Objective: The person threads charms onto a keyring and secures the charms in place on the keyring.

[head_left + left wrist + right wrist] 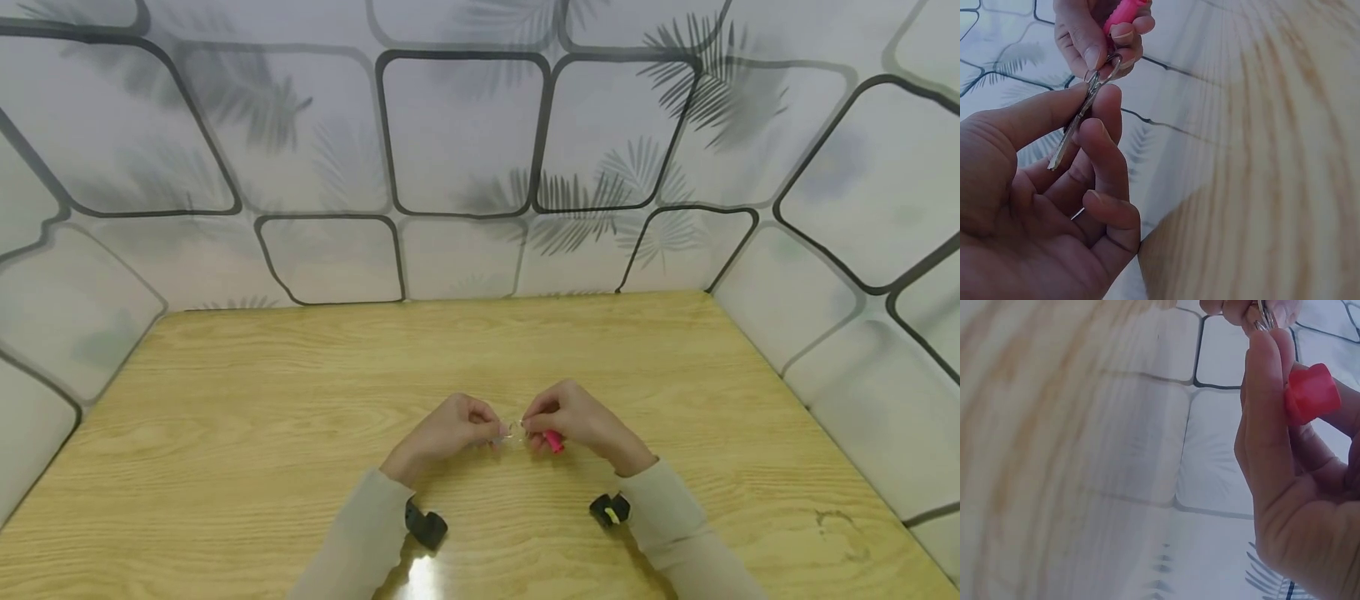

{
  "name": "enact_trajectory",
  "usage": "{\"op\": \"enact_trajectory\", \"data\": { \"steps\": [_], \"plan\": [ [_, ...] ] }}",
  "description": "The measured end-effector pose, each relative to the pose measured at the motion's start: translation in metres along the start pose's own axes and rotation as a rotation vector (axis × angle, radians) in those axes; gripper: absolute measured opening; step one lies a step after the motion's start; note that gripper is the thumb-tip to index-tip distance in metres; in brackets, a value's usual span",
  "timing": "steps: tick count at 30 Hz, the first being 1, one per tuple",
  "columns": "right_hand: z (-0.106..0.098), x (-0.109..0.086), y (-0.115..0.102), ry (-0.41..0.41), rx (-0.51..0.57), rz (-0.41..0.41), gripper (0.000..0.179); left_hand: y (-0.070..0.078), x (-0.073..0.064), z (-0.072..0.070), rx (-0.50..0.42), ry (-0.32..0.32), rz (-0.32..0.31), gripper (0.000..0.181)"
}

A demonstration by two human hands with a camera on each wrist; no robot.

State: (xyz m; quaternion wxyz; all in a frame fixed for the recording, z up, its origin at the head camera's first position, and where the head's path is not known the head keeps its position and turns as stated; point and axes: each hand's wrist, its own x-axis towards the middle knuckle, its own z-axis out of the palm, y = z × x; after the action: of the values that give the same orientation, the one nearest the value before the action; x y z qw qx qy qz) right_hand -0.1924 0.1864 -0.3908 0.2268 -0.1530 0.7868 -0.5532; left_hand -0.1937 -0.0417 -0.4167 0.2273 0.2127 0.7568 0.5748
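Note:
Over the table, my left hand [453,433] pinches a silver key [1063,147] between thumb and index finger, its blade pointing back toward the palm. The key's head meets a thin metal key ring [1110,69]. Facing it, my right hand [581,421] grips that ring at its fingertips. A bright pink, ribbed cylinder-shaped piece [553,442] sits against the right hand's fingers; its blunt end shows in the right wrist view. The two hands are a short gap apart, with the ring spanning it. Fingers partly hide the key's head.
A light wood-grain table [300,375] lies under both hands. White panels [465,133] with dark lines and leaf prints stand at its back and sides. Black wrist cameras [426,527] hang below both sleeves. A dark scuff [843,533] marks the table's right side.

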Motion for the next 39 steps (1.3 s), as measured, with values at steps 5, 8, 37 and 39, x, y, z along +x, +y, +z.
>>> {"op": "enact_trajectory", "data": {
  "steps": [5, 8, 37, 39],
  "plan": [
    [-0.002, 0.0008, 0.0021, -0.005, 0.046, 0.007, 0.015, -0.0017, 0.0001, -0.0016, -0.038, -0.003, 0.003, 0.02],
    [-0.0022, 0.0017, 0.0032, -0.009, 0.069, 0.002, 0.016, -0.0031, 0.0008, -0.0022, -0.049, -0.001, 0.015, 0.019],
    [-0.004, 0.0025, 0.0058, 0.006, 0.193, 0.029, 0.015, -0.0031, 0.0014, -0.0013, -0.121, -0.044, 0.02, 0.017],
    [-0.0057, 0.0023, 0.0069, -0.008, 0.2, 0.025, 0.016, -0.0027, 0.0019, -0.0026, -0.129, -0.028, 0.014, 0.018]
  ]
}}
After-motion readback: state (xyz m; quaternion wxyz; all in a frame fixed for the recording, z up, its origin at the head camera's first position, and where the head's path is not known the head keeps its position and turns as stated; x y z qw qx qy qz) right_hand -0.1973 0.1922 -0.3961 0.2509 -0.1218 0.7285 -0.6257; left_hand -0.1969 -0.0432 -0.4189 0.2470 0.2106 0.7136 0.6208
